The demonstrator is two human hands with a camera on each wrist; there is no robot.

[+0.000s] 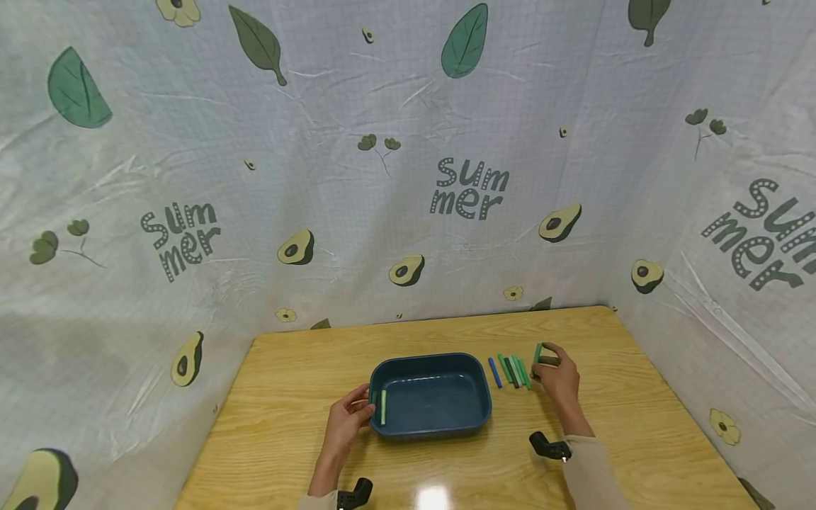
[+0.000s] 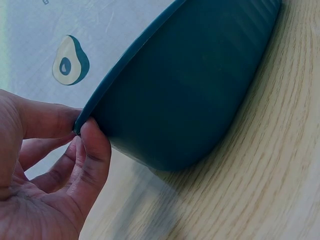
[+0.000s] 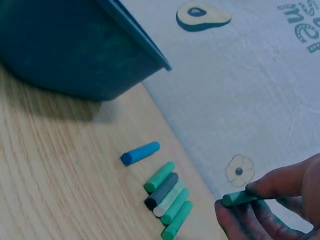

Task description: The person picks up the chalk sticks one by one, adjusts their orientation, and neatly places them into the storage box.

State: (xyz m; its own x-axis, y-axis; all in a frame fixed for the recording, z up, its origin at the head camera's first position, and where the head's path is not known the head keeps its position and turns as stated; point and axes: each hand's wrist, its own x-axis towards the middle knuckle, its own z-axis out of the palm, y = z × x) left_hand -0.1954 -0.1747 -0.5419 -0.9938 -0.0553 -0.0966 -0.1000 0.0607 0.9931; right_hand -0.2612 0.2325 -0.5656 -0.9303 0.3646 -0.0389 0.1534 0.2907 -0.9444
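Green stick (image 3: 239,199) pinched in right hand (image 1: 559,379); left hand (image 1: 349,418) pinches tub rim (image 2: 125,67).

Wooden table (image 1: 287,418): blue tub (image 1: 440,418), crayons (image 1: 510,371)

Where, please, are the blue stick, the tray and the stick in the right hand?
Blue stick (image 3: 140,153): right wrist view, middle of its length.
Tray (image 1: 429,358): head view, far rim.
Held stick (image 3: 237,199): right wrist view, the free end left of the fingertips.
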